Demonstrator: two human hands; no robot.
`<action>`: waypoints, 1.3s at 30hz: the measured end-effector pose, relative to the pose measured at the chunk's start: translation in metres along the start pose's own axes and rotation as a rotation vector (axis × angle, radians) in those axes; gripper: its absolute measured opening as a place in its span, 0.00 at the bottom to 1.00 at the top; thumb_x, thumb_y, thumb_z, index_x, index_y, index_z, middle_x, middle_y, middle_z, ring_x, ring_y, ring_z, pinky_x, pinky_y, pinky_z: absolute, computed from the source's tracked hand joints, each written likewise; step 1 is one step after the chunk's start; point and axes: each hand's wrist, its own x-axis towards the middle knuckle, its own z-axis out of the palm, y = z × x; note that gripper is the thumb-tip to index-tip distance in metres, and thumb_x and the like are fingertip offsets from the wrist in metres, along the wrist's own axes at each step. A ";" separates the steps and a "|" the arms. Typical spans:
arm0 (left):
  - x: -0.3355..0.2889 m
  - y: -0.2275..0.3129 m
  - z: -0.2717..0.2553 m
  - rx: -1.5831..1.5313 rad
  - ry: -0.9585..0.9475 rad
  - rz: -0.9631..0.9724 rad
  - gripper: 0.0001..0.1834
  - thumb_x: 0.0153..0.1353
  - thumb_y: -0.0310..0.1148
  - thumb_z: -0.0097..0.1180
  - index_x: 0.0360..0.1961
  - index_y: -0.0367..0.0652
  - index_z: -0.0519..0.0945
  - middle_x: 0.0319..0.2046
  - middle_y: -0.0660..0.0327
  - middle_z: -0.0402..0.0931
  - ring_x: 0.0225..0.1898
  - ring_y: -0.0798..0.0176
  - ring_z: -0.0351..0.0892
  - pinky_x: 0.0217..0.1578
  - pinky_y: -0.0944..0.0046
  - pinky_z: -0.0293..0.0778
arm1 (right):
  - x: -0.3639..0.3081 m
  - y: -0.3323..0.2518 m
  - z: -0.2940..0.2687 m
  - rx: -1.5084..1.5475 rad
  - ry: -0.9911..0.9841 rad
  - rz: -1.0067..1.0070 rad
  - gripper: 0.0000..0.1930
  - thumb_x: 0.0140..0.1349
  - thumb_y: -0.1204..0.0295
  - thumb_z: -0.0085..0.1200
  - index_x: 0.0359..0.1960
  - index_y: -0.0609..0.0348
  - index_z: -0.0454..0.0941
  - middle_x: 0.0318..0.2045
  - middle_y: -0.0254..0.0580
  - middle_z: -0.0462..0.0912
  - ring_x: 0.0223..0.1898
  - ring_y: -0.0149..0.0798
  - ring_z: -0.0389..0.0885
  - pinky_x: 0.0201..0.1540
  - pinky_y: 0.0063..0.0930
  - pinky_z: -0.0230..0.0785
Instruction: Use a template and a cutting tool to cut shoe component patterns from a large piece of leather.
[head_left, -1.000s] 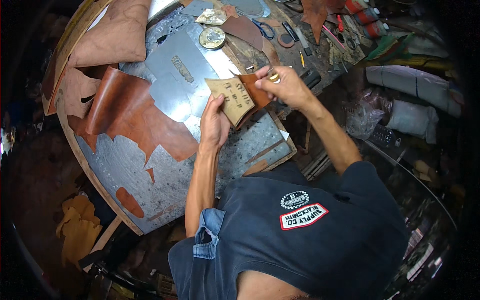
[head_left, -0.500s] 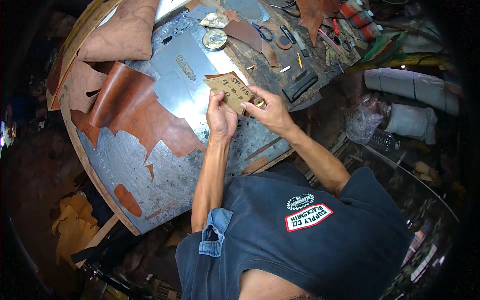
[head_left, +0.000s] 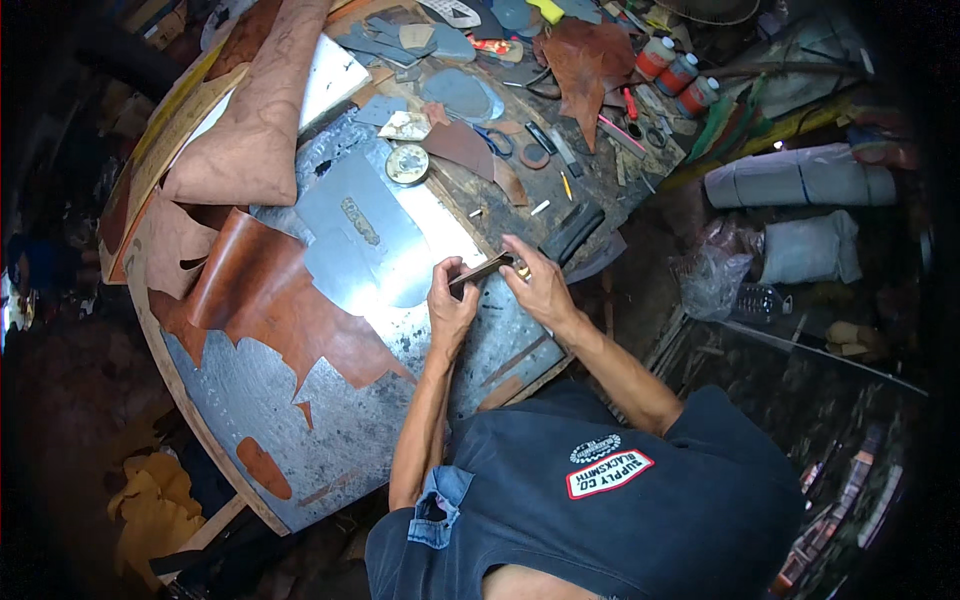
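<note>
Above the table's near right part, both hands hold a thin stack of tan card and brown leather (head_left: 483, 269), seen almost edge-on. My left hand (head_left: 452, 305) is closed on its left end, thumb and fingers on either side. My right hand (head_left: 542, 292) pinches its right end, index finger stretched along the top. A small brass-coloured piece (head_left: 522, 271) shows by the right fingers; its kind is hard to make out. Left of the hands lies a large brown leather hide (head_left: 290, 290), partly rolled. A grey sheet (head_left: 360, 230) lies beyond.
The metal-topped table (head_left: 240, 380) carries a round tin (head_left: 407, 164), scissors (head_left: 494, 142), a yellow pencil (head_left: 566, 186), a black case (head_left: 572, 232) and leather scraps. Several red-labelled bottles (head_left: 676, 73) stand far right. A folded pale hide (head_left: 245, 160) lies at left.
The stack has turned from showing its written tan face to nearly edge-on. My view has shifted, so the table and hands appear lower. Both hands still hold the stack.
</note>
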 end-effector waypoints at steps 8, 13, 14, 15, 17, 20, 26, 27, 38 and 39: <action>-0.005 0.003 0.016 -0.071 0.043 0.044 0.22 0.54 0.21 0.56 0.51 0.35 0.68 0.38 0.55 0.75 0.41 0.60 0.78 0.46 0.63 0.74 | -0.009 -0.008 0.014 -0.053 0.029 -0.064 0.26 0.59 0.76 0.54 0.61 0.67 0.67 0.56 0.65 0.73 0.59 0.60 0.72 0.60 0.42 0.67; -0.007 0.000 0.016 -0.042 0.100 0.040 0.15 0.56 0.23 0.56 0.45 0.35 0.71 0.34 0.55 0.76 0.37 0.60 0.79 0.41 0.62 0.74 | -0.010 -0.013 0.009 -0.152 -0.024 -0.080 0.27 0.58 0.76 0.54 0.61 0.63 0.68 0.56 0.62 0.74 0.56 0.61 0.74 0.56 0.43 0.70; -0.007 0.001 0.015 -0.042 0.109 0.037 0.15 0.56 0.23 0.56 0.45 0.35 0.71 0.34 0.55 0.76 0.37 0.60 0.79 0.41 0.62 0.74 | -0.010 -0.014 0.008 -0.160 -0.036 -0.078 0.27 0.58 0.76 0.55 0.61 0.61 0.68 0.55 0.61 0.75 0.55 0.61 0.75 0.54 0.43 0.71; -0.007 0.000 0.013 -0.044 0.040 0.010 0.13 0.56 0.23 0.55 0.42 0.36 0.72 0.32 0.56 0.76 0.35 0.61 0.78 0.39 0.62 0.74 | -0.010 -0.017 0.006 -0.158 -0.046 -0.082 0.27 0.58 0.76 0.55 0.61 0.61 0.68 0.55 0.61 0.75 0.55 0.61 0.75 0.54 0.43 0.71; -0.006 0.012 0.009 -0.033 -0.026 -0.014 0.07 0.55 0.24 0.55 0.36 0.37 0.74 0.29 0.57 0.76 0.31 0.60 0.76 0.35 0.62 0.72 | -0.011 -0.023 -0.002 -0.233 -0.023 -0.202 0.25 0.56 0.76 0.56 0.58 0.55 0.72 0.51 0.54 0.79 0.49 0.57 0.79 0.48 0.43 0.75; -0.005 0.006 0.009 0.036 -0.085 0.075 0.08 0.56 0.23 0.53 0.37 0.37 0.73 0.28 0.65 0.71 0.29 0.72 0.69 0.31 0.70 0.69 | -0.010 -0.018 -0.018 -0.328 -0.140 -0.238 0.21 0.54 0.76 0.57 0.53 0.53 0.76 0.46 0.47 0.81 0.42 0.53 0.82 0.41 0.41 0.77; 0.004 0.022 -0.012 0.178 -0.017 0.067 0.22 0.59 0.26 0.55 0.56 0.37 0.71 0.42 0.54 0.78 0.41 0.63 0.79 0.42 0.63 0.76 | 0.036 -0.005 -0.038 -0.272 -0.157 -0.416 0.10 0.57 0.71 0.57 0.41 0.50 0.81 0.33 0.45 0.83 0.33 0.53 0.82 0.32 0.42 0.75; 0.005 0.021 -0.019 0.180 0.054 0.084 0.26 0.60 0.27 0.56 0.60 0.37 0.68 0.45 0.52 0.77 0.43 0.60 0.79 0.44 0.60 0.76 | 0.049 0.001 -0.042 -0.237 -0.114 -0.368 0.08 0.58 0.71 0.56 0.40 0.52 0.81 0.27 0.44 0.82 0.27 0.49 0.81 0.29 0.39 0.73; -0.042 0.013 -0.067 0.285 0.222 0.018 0.27 0.61 0.25 0.55 0.62 0.34 0.66 0.48 0.46 0.76 0.50 0.49 0.77 0.52 0.55 0.72 | 0.127 0.069 -0.033 0.127 -0.167 0.667 0.06 0.61 0.69 0.57 0.36 0.56 0.77 0.19 0.28 0.70 0.13 0.23 0.65 0.13 0.23 0.58; -0.050 0.012 -0.073 0.339 0.238 0.031 0.26 0.62 0.25 0.54 0.61 0.33 0.67 0.48 0.45 0.76 0.50 0.49 0.77 0.51 0.55 0.72 | 0.130 0.070 -0.035 -0.037 -0.218 0.626 0.11 0.61 0.65 0.56 0.40 0.56 0.79 0.23 0.40 0.79 0.18 0.36 0.77 0.19 0.35 0.69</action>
